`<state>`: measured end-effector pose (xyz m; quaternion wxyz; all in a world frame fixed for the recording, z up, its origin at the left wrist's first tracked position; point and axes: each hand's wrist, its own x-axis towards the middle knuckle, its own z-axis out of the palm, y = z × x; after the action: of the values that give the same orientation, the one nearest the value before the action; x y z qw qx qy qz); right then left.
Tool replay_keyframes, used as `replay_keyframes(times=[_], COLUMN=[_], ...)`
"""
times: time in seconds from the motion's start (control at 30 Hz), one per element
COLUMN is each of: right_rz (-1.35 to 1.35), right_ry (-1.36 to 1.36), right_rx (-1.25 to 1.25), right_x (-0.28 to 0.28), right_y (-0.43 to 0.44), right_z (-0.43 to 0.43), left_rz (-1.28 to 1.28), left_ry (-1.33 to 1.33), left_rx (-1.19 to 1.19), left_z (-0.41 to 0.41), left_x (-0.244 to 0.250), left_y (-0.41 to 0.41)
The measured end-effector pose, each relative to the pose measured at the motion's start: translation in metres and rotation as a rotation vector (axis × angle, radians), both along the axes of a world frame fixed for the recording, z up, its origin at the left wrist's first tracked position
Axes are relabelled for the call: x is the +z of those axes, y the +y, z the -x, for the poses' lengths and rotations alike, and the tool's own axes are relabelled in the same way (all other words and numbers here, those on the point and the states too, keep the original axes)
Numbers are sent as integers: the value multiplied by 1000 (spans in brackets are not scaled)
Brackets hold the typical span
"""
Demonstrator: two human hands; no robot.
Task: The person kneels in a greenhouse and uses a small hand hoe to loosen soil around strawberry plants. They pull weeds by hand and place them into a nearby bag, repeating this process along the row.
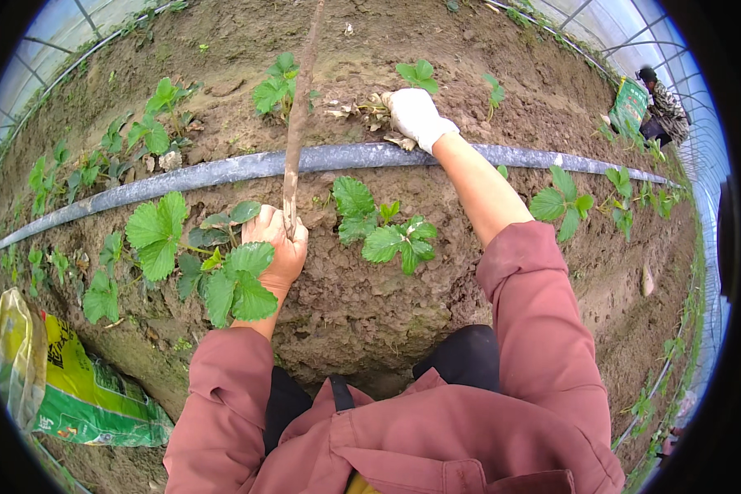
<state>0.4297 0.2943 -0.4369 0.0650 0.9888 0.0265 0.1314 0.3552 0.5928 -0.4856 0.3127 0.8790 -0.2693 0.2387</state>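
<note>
My bare left hand (279,242) is closed around the lower end of a long wooden stick (301,105), which runs up past the top of the view. Strawberry leaves (238,287) partly cover that wrist. Beyond a grey hose (358,157), my right hand (417,117) wears a white glove and grips a bunch of dry, withered leaves (373,112) low over the soil. Its fingertips are mostly hidden. Just above the glove grows a small strawberry plant (418,75). Another strawberry plant (383,231) stands between my forearms, on the near side of the hose.
The hose runs lengthwise along the soil bed (358,296), with strawberry plants on both sides. A printed plastic sack (99,395) lies at lower left. At far right, a person (667,111) crouches beside a green sack (630,105), near the plastic-film greenhouse wall (707,160).
</note>
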Motion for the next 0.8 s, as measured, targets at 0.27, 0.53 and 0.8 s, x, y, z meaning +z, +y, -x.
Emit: replay_keyframes(times=[0.27,0.53,0.8], right_rz=[-655,-1115,-66], right_ry=[-405,-132,-107], right_rx=[-66,47,-262], right_x=[69,104,6], right_y=[-7,-42,17], right_z=[-43,-13,-39], left_rz=[9,21,0], left_ry=[-3,16,27], left_rx=[-18,-31,-12], left_z=[-3,-4,-4], left_x=[-2,-1,-4], left_y=[1,4,5])
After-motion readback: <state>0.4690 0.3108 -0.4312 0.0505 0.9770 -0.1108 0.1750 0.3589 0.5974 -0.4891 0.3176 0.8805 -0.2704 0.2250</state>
